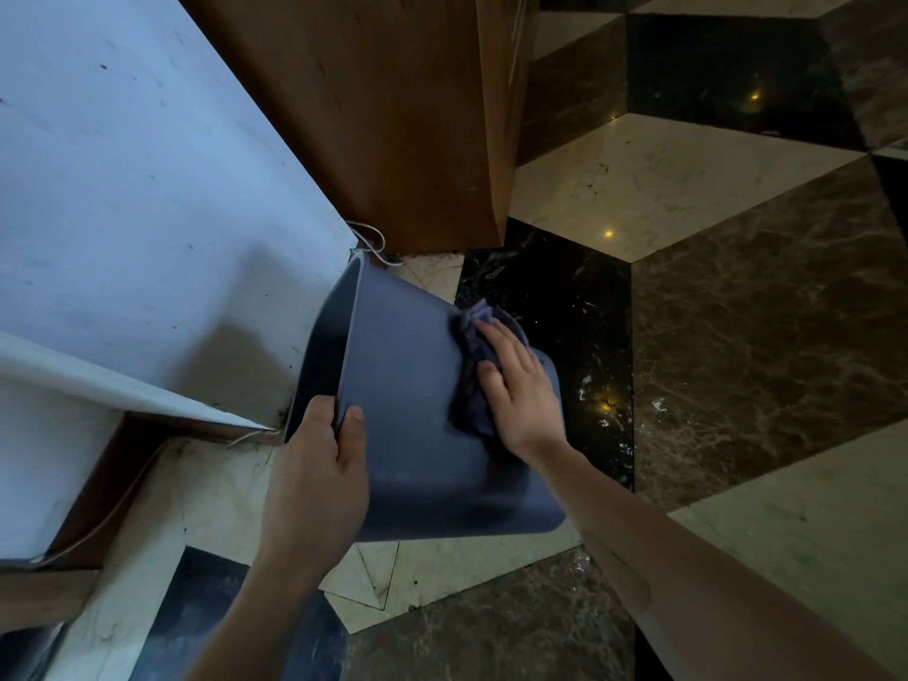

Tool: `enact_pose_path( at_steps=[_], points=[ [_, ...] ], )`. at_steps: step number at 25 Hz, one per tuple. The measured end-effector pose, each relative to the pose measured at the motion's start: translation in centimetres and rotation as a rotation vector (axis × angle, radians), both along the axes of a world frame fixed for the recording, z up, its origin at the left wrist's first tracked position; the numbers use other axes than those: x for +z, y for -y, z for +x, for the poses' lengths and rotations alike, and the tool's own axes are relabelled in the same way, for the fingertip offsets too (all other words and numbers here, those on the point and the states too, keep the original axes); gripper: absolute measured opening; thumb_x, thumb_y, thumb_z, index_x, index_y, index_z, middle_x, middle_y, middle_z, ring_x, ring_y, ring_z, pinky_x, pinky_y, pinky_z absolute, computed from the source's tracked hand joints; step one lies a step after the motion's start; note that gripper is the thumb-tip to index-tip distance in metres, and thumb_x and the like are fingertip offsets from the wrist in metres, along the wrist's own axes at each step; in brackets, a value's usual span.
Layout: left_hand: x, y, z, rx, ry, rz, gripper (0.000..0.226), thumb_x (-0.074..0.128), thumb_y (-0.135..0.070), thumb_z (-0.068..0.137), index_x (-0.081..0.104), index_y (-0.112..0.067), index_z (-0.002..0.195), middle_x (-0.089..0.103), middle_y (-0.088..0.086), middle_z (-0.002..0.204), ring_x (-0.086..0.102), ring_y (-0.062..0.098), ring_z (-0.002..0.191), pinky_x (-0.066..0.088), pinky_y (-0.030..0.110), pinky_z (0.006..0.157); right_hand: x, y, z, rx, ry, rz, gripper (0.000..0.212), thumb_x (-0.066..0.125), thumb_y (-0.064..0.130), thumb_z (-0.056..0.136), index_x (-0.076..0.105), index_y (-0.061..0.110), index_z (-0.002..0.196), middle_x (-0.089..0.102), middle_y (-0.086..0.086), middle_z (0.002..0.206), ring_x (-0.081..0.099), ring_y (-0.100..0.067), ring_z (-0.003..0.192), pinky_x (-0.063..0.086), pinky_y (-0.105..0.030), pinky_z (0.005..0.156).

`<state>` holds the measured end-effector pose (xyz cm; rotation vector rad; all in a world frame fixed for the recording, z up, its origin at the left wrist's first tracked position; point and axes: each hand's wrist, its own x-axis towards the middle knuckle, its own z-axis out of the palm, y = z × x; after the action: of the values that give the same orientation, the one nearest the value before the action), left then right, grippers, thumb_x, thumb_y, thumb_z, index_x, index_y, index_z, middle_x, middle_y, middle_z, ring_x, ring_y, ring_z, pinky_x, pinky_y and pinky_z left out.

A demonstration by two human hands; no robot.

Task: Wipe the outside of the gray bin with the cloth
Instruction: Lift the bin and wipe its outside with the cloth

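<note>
The gray bin (412,385) is tipped on its side above the floor, its open mouth facing left toward the wall. My left hand (319,479) grips the bin's rim at the near edge, thumb on the outer wall and fingers inside. A crumpled purple-gray cloth (474,380) lies on the bin's outer side wall near its base. My right hand (518,390) presses flat on the cloth, fingers spread over it, holding it against the bin. Part of the cloth is hidden under the palm.
A white wall (137,199) fills the left, with a white ledge (44,435) below it. A brown wooden cabinet (393,115) stands behind the bin, with a thin white cord (371,240) at its foot. Glossy marble floor tiles (737,312) in cream, brown and black spread to the right.
</note>
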<state>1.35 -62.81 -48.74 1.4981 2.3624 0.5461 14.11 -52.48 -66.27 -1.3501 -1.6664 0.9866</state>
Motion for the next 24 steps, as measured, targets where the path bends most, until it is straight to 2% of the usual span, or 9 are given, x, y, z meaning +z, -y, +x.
enact_pose_path(
  at_steps=[4,7,9,13,16,19,22,24],
  points=[
    [-0.2,0.2,0.2,-0.008,-0.02,0.0,0.026,0.036,-0.03,0.099,0.049,-0.01,0.088,0.057,0.001,0.066,0.054,0.015,0.058,0.039,0.03,0.048,-3.3,2.1,3.1,-0.117,-0.054,-0.211,0.057,0.029,0.045,0.097,0.035,0.03,0.152,0.034,0.007,0.16,0.03,-0.016,0.148,0.025,-0.038,0.119],
    [-0.3,0.3,0.5,-0.01,-0.032,0.004,0.024,0.036,-0.03,0.099,0.048,-0.011,0.089,0.057,0.002,0.066,0.054,0.015,0.057,0.039,0.031,0.048,-3.6,4.3,3.6,-0.175,-0.127,-0.333,0.058,0.029,0.047,0.096,0.031,0.034,0.153,0.029,0.01,0.163,0.027,-0.016,0.149,0.026,-0.037,0.117],
    [-0.3,0.5,0.9,-0.023,-0.044,0.007,0.024,0.036,-0.03,0.099,0.046,-0.011,0.087,0.056,0.005,0.062,0.054,0.019,0.054,0.037,0.032,0.045,-2.5,6.2,2.8,-0.166,-0.133,-0.284,0.057,0.032,0.044,0.097,0.033,0.033,0.152,0.028,0.011,0.163,0.026,-0.015,0.15,0.026,-0.037,0.118],
    [-0.5,0.7,1.6,-0.046,-0.059,0.026,0.025,0.037,-0.029,0.098,0.044,-0.009,0.084,0.055,0.005,0.06,0.051,0.018,0.051,0.036,0.032,0.044,2.1,9.3,-0.1,-0.057,-0.153,-0.111,0.051,0.035,0.038,0.099,0.036,0.032,0.15,0.024,0.018,0.163,0.022,0.0,0.149,0.03,-0.042,0.12],
    [-0.7,0.7,1.7,-0.052,-0.059,0.039,0.021,0.039,-0.027,0.098,0.045,-0.01,0.086,0.055,0.002,0.061,0.052,0.015,0.051,0.037,0.03,0.043,6.0,10.0,-2.1,0.099,-0.178,0.084,0.05,0.036,0.034,0.101,0.037,0.027,0.15,0.025,0.011,0.164,0.027,-0.005,0.148,0.032,-0.046,0.117],
    [-0.6,0.9,1.7,-0.013,0.009,0.01,0.018,0.039,-0.026,0.098,0.047,-0.012,0.088,0.059,0.003,0.064,0.056,0.016,0.055,0.037,0.029,0.045,7.6,9.9,-3.2,0.205,-0.156,0.214,0.05,0.035,0.027,0.102,0.037,0.02,0.151,0.028,0.002,0.164,0.029,-0.009,0.148,0.027,-0.045,0.119],
    [-0.6,1.0,1.5,-0.026,-0.014,0.031,0.021,0.04,-0.026,0.097,0.047,-0.01,0.087,0.057,0.002,0.062,0.054,0.015,0.054,0.037,0.029,0.045,6.5,8.5,-2.9,0.148,-0.08,0.222,0.052,0.036,0.031,0.101,0.039,0.018,0.151,0.034,0.002,0.162,0.031,-0.012,0.147,0.027,-0.045,0.119],
    [-0.7,1.0,1.3,-0.028,-0.029,0.037,0.023,0.04,-0.027,0.097,0.047,-0.008,0.086,0.056,0.0,0.063,0.053,0.015,0.056,0.037,0.03,0.046,5.2,7.0,-2.4,0.087,-0.049,0.125,0.052,0.034,0.035,0.102,0.035,0.025,0.153,0.032,0.006,0.162,0.029,-0.012,0.148,0.027,-0.044,0.12]
  ],
)
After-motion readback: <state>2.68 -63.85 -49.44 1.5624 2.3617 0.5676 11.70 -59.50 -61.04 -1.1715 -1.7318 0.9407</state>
